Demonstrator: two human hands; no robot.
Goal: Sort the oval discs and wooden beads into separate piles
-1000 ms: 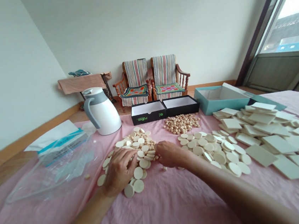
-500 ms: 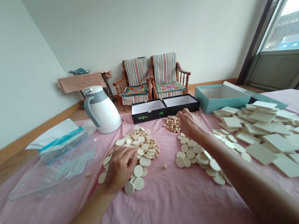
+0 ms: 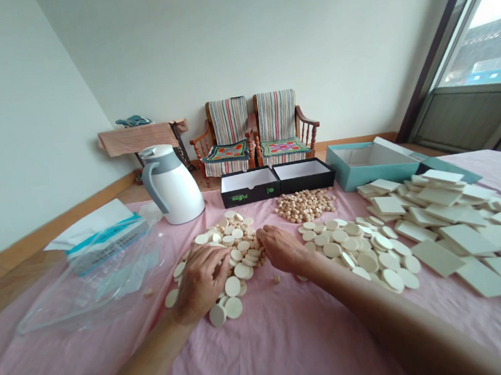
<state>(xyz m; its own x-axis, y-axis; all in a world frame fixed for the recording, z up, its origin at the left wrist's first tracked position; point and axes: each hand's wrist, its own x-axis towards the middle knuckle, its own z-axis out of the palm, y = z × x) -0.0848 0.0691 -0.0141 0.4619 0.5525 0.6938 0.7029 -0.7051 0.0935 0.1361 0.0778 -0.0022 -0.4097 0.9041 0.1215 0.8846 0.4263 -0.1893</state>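
Note:
My left hand [image 3: 200, 281] lies palm down on a mixed heap of pale round discs and small wooden beads [image 3: 234, 246], fingers curled loosely over the discs. At the right edge of that heap my right hand [image 3: 281, 248] has its fingers bent and pinched together among the small beads; what they hold is hidden. One loose bead [image 3: 277, 279] rests on the pink cloth just below my right hand. A separate pile of small beads [image 3: 305, 205] lies farther back, and a spread of larger discs [image 3: 359, 249] sits to the right of my right arm.
Two open black boxes [image 3: 248, 187] and a teal box [image 3: 367, 165] stand at the back. Left are a white jug [image 3: 171, 185] and a clear plastic bag [image 3: 94, 275]. Square pale tiles [image 3: 455, 219] cover the right side. Two wooden armchairs [image 3: 253, 130] stand by the wall.
My right hand reached out to the far bead pile half a second ago and has come back to the right edge of the mixed heap. The left hand has stayed put.

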